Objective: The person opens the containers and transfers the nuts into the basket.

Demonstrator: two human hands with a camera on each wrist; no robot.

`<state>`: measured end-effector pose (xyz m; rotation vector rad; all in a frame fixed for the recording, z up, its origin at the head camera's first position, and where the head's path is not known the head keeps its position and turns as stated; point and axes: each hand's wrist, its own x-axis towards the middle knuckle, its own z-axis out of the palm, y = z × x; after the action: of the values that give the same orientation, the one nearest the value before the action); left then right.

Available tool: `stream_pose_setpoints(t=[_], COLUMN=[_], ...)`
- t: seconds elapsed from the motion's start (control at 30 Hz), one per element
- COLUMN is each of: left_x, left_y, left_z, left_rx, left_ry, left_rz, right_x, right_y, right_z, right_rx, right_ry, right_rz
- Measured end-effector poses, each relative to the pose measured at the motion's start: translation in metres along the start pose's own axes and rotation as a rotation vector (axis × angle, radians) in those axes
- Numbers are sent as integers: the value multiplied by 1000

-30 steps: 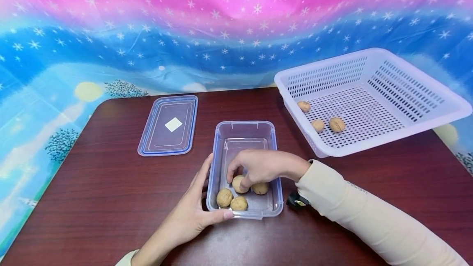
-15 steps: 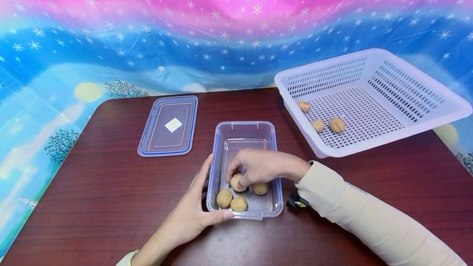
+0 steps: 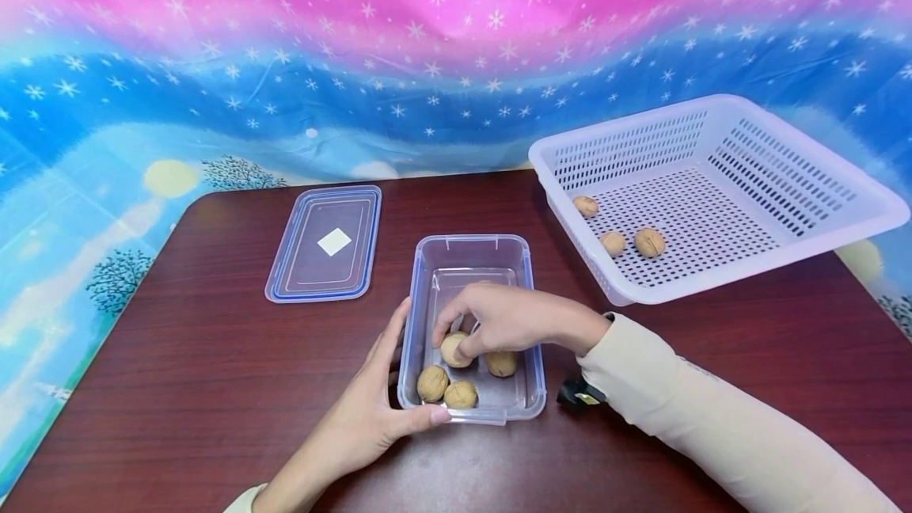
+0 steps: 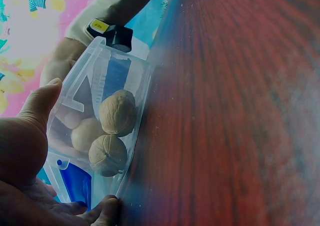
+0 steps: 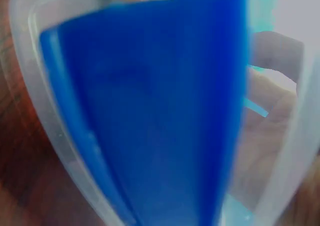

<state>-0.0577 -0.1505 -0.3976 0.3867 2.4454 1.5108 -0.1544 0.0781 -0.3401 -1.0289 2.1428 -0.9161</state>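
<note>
A clear plastic food container [image 3: 492,252] stands on the table with several walnuts in its near half. My right hand [image 3: 516,319] reaches into it and holds a walnut [image 3: 452,349] between thumb and fingers. Two walnuts [image 3: 432,383] lie in the near left part, and another walnut [image 3: 502,363] sits partly under the right hand. My left hand [image 3: 366,410] grips the near left corner, thumb along the near rim and fingers down the left side. Through the wall, the left wrist view shows walnuts [image 4: 117,112] close together. In the right wrist view a blurred blue clip [image 5: 150,116] covers much of the container.
A clear lid [image 3: 306,260] with blue edging and a white label lies back left. At the back right stands a white slotted basket [image 3: 720,260] with three walnuts [image 3: 650,242] at its left side. A snowflake-patterned cloth [image 3: 442,62] hangs behind the table.
The right hand has shifted the walnut it holds slightly left and away from me inside the container. The left hand, container, lid and basket look the same.
</note>
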Motion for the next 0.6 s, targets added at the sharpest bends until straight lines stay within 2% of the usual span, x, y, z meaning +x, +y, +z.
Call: stream_pose_setpoints(t=[0.17,0.3,0.53,0.6], left_x=[0,0,0,0], left_y=[0,1,1,1], left_z=[0,0,0,0], left_rx=[6,10,4,-3], left_ry=[3,10,8,7], left_rz=[2,3,-15,-24], right_x=[-10,-22,-48,-57], right_y=[-5,-8,-8,-7], right_z=[-6,-12,-31,-38], right_rx=[-10,30,57,58], right_ry=[65,120,215,256], right_rz=[-7,-31,-89,-77])
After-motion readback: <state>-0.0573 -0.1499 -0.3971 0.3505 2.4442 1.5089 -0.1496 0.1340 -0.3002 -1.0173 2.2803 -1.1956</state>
